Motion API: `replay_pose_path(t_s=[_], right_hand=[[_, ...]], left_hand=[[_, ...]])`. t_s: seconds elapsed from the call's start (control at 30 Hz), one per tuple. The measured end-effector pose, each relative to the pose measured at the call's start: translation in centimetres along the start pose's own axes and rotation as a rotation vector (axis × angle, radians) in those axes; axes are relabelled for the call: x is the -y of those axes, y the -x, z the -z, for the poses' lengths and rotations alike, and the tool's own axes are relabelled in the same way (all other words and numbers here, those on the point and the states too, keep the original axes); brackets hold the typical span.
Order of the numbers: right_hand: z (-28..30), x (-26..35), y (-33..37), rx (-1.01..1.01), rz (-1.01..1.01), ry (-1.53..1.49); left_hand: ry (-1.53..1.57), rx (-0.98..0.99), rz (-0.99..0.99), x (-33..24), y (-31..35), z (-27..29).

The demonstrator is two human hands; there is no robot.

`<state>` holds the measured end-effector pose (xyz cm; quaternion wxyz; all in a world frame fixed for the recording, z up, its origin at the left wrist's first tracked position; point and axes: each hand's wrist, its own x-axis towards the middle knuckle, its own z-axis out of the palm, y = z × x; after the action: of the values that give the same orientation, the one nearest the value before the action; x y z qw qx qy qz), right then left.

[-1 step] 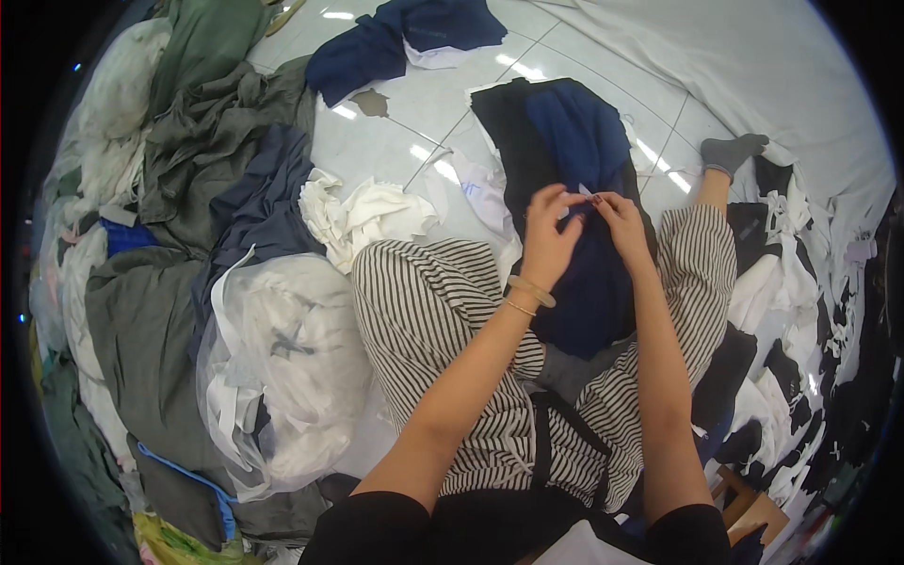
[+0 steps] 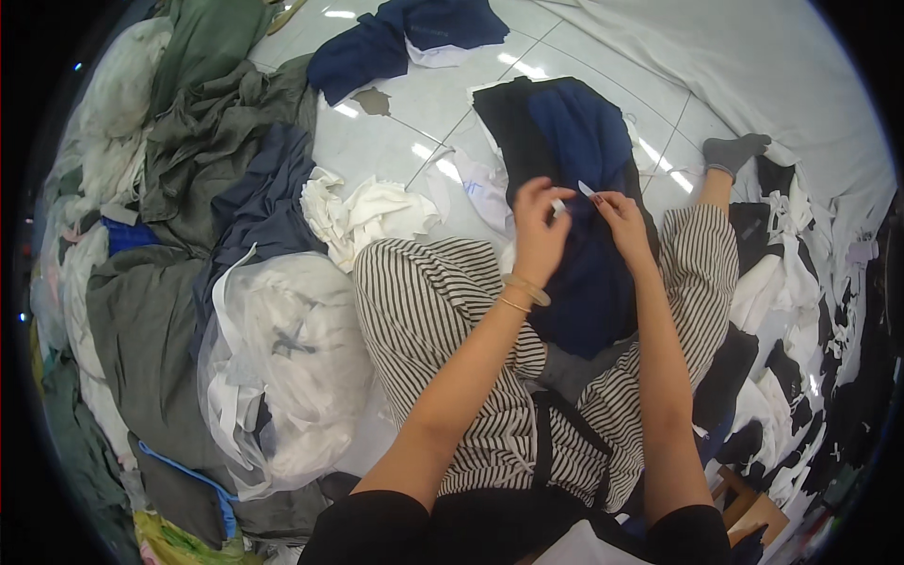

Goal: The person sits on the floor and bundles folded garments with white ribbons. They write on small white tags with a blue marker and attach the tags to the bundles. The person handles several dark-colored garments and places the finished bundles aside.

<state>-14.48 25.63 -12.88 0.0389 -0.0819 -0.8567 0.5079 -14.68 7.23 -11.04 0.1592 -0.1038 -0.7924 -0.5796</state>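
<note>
Over a dark navy and black cloth [image 2: 579,273] lying across my lap and the floor, both hands are raised close together. My right hand [image 2: 621,221] pinches a small white pointed piece [image 2: 586,189], which sticks out from the fingertips; I cannot make out what it is. Just left of it, my left hand [image 2: 540,221] has its fingers curled, with a small white bit [image 2: 557,204] at the fingertips. A gap separates the two hands. On the left wrist sit bracelets [image 2: 525,290].
To my left is a clear bag of white cloth [image 2: 297,367] beside heaped grey-green fabric [image 2: 151,348]. Cream cloth [image 2: 372,212] and a navy cloth [image 2: 424,28] lie on the tiles. Black and white scraps [image 2: 777,377] are piled at right, near a wooden piece [image 2: 753,518].
My left hand has drawn leftward, away from the right fingertips. The white piece in my right hand shows more fully, and a white bit shows at my left fingertips.
</note>
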Motion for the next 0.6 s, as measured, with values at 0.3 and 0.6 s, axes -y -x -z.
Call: replay_pose_path(t_s=[0.3,0.6], right_hand=[[-3.9,1.7,2.1,0.033,0.189,0.409],[-4.7,1.5,2.4,0.014,0.201,0.401]], left_hand=[[-0.768,0.172,0.494,11.1,-2.7,2.1],[-0.749,0.661,0.834,18.4,-7.4,13.3]])
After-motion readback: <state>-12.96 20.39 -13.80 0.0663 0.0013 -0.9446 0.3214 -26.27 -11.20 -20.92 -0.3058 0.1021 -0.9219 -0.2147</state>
